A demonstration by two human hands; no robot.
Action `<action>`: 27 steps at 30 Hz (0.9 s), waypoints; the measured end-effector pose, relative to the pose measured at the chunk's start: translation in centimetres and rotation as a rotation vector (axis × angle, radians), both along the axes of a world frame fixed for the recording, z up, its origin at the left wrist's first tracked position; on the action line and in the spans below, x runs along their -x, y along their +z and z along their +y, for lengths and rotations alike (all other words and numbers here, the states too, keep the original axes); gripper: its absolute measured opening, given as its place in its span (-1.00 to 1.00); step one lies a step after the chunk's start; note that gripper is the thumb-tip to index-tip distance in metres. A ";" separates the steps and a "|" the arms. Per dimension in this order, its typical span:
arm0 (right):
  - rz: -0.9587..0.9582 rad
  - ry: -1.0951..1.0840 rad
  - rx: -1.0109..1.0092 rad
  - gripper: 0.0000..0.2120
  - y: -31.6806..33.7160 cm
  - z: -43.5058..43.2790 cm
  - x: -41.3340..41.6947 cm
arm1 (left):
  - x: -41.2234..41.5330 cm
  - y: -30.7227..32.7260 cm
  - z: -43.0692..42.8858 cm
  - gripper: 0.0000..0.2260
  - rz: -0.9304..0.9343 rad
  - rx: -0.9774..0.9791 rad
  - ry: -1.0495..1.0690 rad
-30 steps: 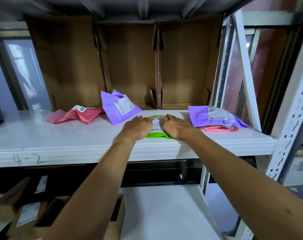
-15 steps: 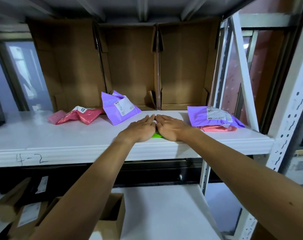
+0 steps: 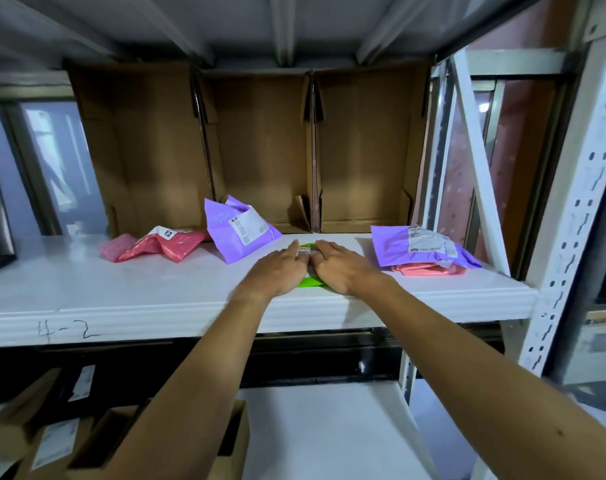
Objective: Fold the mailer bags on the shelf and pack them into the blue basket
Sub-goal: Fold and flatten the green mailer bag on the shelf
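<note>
**Directly underneath, equally near both**

Lies pinned close to the front edge of the white shelf [image 3: 121,292]: small green plastic mailer bag [image 3: 310,282], under left hand [image 3: 277,271] and right hand [image 3: 343,271], fingers straight, flat, pressing side by side. Long axis hidden. Either hand equally placed to lift it.

Green mailer [image 3: 308,282] flat on shelf [image 3: 121,289], mid-front.

left hand [image 3: 277,271]: bare | right hand [image 3: 343,271]: bare | forearms [image 3: 204,368]: bare
</note>
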State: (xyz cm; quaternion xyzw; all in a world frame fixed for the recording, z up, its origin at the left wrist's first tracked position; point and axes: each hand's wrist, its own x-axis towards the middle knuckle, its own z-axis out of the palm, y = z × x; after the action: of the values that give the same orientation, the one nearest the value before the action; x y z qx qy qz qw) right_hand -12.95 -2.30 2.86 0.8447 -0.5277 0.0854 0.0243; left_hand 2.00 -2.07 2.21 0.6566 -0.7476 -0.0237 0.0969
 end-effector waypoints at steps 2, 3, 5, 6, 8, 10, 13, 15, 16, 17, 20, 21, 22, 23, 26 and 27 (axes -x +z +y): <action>-0.075 -0.068 0.086 -0.57 -0.3 0.2 0.2 | 0.0 -0.3 0.0 -0.58 -0.112 0.148 0.020; -0.152 -0.109 0.117 -0.57 -0.4 0.2 0.3 | 0.0 -0.3 0.3 -0.59 -0.138 0.201 0.035; -0.309 -0.187 0.159 -0.57 -0.5 0.5 0.3 | 0.0 -0.3 0.5 -0.59 -0.155 0.281 0.041; -0.348 -0.214 0.177 -0.57 -0.5 0.7 0.3 | -0.1 -0.5 0.1 -0.60 -0.128 0.324 0.030; -0.358 -0.235 0.213 -0.57 -0.5 0.8 0.4 | -0.3 -0.5 -0.3 -0.58 -0.034 0.350 0.059; -0.370 -0.225 0.229 -0.58 -0.6 0.7 0.5 | -0.2 -0.7 -0.3 -0.49 -0.037 0.384 0.080; -0.402 -0.180 0.206 -0.60 -0.5 0.6 0.6 | 0.2 -0.8 0.4 -0.39 -0.162 0.487 0.130; -0.438 -0.110 0.177 -0.60 -0.3 1.0 0.8 | 0.4 -0.7 0.8 -0.50 -0.062 0.524 0.151; -0.462 -0.071 0.167 -0.59 -0.2 1.2 1.0 | 0.4 -0.7 0.8 -0.51 -0.033 0.561 0.150; -0.484 -0.040 0.167 -0.58 0.0 1.4 1.1 | 0.4 -0.6 0.8 -0.51 -0.028 0.576 0.155; -0.531 0.009 0.179 -0.55 0.5 2.2 1.5 | 0.3 -0.8 0.3 -0.50 -0.072 0.586 0.141; -0.547 0.018 0.186 -0.57 0.5 2.4 1.5 | 0.1 -0.8 0.3 -0.52 -0.052 0.579 0.123; -0.557 0.024 0.200 -0.59 0.5 2.6 1.6 | 0.1 -0.8 0.2 -0.55 -0.027 0.579 0.102; -0.562 0.033 0.212 -0.62 0.5 2.7 1.6 | 0.1 -0.8 0.4 -0.59 -0.002 0.572 0.085; -0.558 0.051 0.233 -0.67 0.4 2.8 1.8 | 0.6 -0.7 0.9 -0.64 0.058 0.430 0.011; -0.559 0.053 0.235 -0.67 0.4 2.8 1.9 | 0.9 -0.6 1.1 -0.61 0.092 0.345 -0.007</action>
State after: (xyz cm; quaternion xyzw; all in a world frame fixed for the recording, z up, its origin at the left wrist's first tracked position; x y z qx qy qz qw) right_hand -14.88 0.48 3.21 0.7933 -0.4784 0.3756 -0.0262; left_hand 1.09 -0.93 1.59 0.6259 -0.7377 0.0746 0.2418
